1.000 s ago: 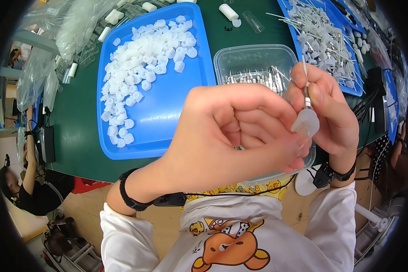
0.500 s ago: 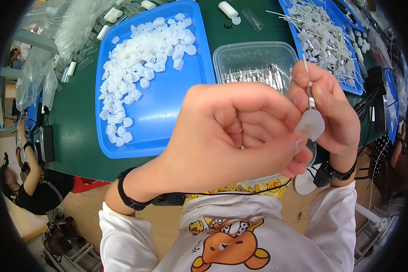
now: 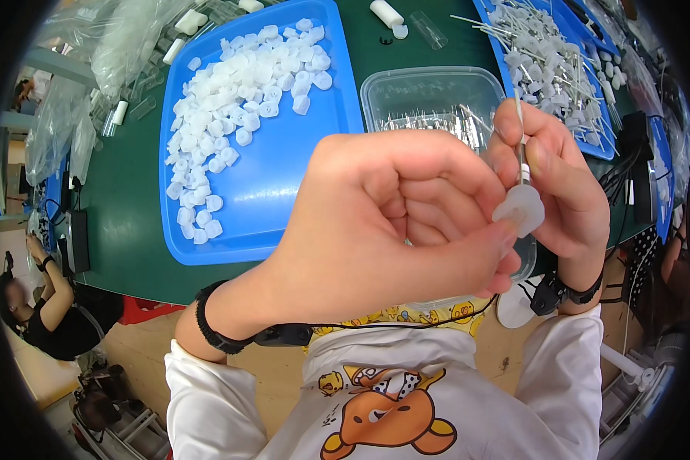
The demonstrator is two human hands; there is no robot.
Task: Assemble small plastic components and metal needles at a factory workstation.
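Observation:
My right hand (image 3: pixel 560 172) is closed, pinching a thin metal-and-white rod (image 3: pixel 524 157) that stands nearly upright between thumb and fingers. At the rod's lower end sits a translucent white plastic cap (image 3: pixel 523 208). My left hand (image 3: pixel 391 222) reaches across from the left, its thumb and forefinger pinching that cap while the other fingers curl in. Behind the hands, a clear plastic tub (image 3: pixel 433 83) holds many small metal pins (image 3: pixel 468 126); my hands hide part of it. Left of them, a blue tray (image 3: pixel 261 201) carries a heap of similar white caps (image 3: pixel 245 84).
At the far right, another blue tray (image 3: pixel 602 146) is piled with rods fitted with caps (image 3: pixel 544 65). A white cylinder (image 3: pixel 386 13) and a clear tube (image 3: pixel 428 31) lie on the green table (image 3: pixel 123 222). Plastic bags (image 3: pixel 123 54) crowd the far left. A co-worker (image 3: pixel 50 314) sits at left.
The cap and my left fingertips have shifted slightly left and tilted against the rod. My right hand keeps its grip nearly in place. The co-worker's arms at left have moved.

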